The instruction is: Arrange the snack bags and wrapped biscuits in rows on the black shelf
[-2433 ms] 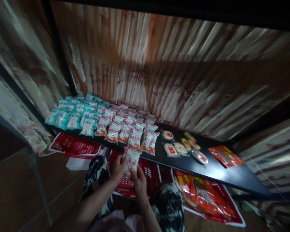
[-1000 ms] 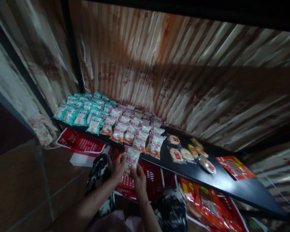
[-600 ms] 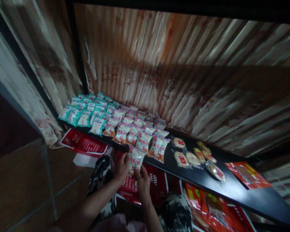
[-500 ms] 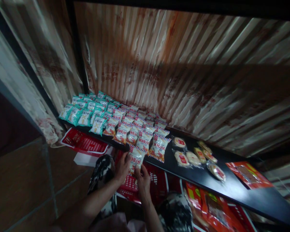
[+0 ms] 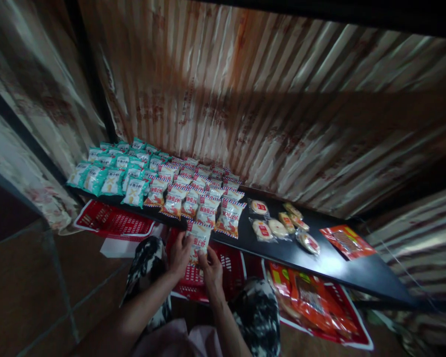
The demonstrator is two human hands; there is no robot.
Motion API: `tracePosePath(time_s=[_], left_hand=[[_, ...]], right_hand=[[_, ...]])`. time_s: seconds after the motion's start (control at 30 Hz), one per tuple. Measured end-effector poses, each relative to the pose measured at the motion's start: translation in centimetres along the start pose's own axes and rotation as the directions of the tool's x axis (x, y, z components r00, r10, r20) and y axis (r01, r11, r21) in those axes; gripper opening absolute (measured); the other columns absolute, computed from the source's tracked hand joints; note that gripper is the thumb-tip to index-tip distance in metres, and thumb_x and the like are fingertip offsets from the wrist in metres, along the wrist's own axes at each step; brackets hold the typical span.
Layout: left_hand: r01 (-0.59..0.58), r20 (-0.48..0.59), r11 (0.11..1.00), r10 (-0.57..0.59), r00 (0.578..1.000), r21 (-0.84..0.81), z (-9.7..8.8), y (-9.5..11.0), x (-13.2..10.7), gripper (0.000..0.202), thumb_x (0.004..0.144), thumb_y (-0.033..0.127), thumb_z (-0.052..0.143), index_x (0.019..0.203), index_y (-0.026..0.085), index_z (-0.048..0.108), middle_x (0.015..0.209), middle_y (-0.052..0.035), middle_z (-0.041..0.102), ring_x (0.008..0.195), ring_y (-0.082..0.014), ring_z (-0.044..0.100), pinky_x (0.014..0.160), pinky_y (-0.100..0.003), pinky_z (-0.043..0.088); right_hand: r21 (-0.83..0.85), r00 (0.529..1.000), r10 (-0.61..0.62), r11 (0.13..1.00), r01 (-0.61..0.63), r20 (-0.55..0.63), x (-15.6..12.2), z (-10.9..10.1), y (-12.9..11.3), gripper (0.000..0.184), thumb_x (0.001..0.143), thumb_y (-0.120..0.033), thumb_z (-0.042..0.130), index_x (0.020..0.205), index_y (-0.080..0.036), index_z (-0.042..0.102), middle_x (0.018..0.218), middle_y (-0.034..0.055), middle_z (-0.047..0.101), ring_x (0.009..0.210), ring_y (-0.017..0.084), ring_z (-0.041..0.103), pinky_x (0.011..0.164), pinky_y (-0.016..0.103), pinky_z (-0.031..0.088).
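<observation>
Rear teal pkts (image 5: 137, 143) at L end of surface (image 5: 357, 272) part-hidden by front row (image 5: 135, 192). Snack pkt (image 5: 198, 239) pinched betw. L hand (image 5: 180, 254) & R hand (image 5: 212, 271) nr front edge, red basket (image 5: 235, 263) below part-blocked. Orange pkt (image 5: 347, 241) laid nr R end.

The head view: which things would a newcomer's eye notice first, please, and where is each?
Probably the teal bags, grouped at the left end of the shelf, beside the white-and-orange bags. The orange packet also stands out, lying flat toward the right end. In front of the shelf, the left hand and right hand together hold a single bag.
</observation>
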State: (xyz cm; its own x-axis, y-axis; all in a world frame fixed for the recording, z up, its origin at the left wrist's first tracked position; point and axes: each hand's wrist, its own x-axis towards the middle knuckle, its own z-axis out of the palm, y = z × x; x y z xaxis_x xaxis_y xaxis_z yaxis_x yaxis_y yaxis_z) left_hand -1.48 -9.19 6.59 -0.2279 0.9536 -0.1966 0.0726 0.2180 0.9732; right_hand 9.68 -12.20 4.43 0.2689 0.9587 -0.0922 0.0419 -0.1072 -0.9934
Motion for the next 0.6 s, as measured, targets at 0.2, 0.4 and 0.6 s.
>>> tracePosePath(time_s=[0.2,0.4,0.6], left_hand=[[0.004,0.009,1.000,-0.004,1.000,-0.009,0.5,-0.1,-0.3,0.035,0.084,0.048,0.046,0.103,0.021,0.059,0.099,-0.0075,0.069,0.091,-0.0229,0.065,0.080,-0.033,0.050],[-0.011,0.009,1.000,0.011,1.000,0.000,0.9,-0.1,0.1,0.032,0.084,0.042,0.045,0.105,0.022,0.059,0.107,-0.0075,0.068,0.099,-0.0221,0.063,0.085,-0.033,0.048],[-0.031,0.043,0.999,0.031,0.999,-0.012,1.0,-0.2,0.3,0.035,0.085,0.040,0.044,0.111,0.021,0.057,0.111,-0.0077,0.066,0.101,-0.0220,0.061,0.087,-0.033,0.046]], right_hand=[[0.038,0.999,0.026,0.999,-0.027,0.022,0.2,-0.6,0.2,0.057,0.071,-0.055,0.063,0.112,-0.015,0.067,0.088,0.0096,0.073,0.074,0.022,0.066,0.065,0.032,0.053],[0.001,0.999,0.035,0.999,-0.035,0.007,0.6,-0.9,0.3,0.056,0.072,-0.055,0.062,0.113,-0.017,0.066,0.088,0.0078,0.073,0.074,0.022,0.065,0.064,0.031,0.053],[0.033,0.998,0.056,0.998,-0.056,0.014,1.0,-0.8,0.0,0.059,0.071,-0.056,0.063,0.114,-0.015,0.065,0.091,0.0091,0.072,0.073,0.022,0.065,0.064,0.031,0.053]])
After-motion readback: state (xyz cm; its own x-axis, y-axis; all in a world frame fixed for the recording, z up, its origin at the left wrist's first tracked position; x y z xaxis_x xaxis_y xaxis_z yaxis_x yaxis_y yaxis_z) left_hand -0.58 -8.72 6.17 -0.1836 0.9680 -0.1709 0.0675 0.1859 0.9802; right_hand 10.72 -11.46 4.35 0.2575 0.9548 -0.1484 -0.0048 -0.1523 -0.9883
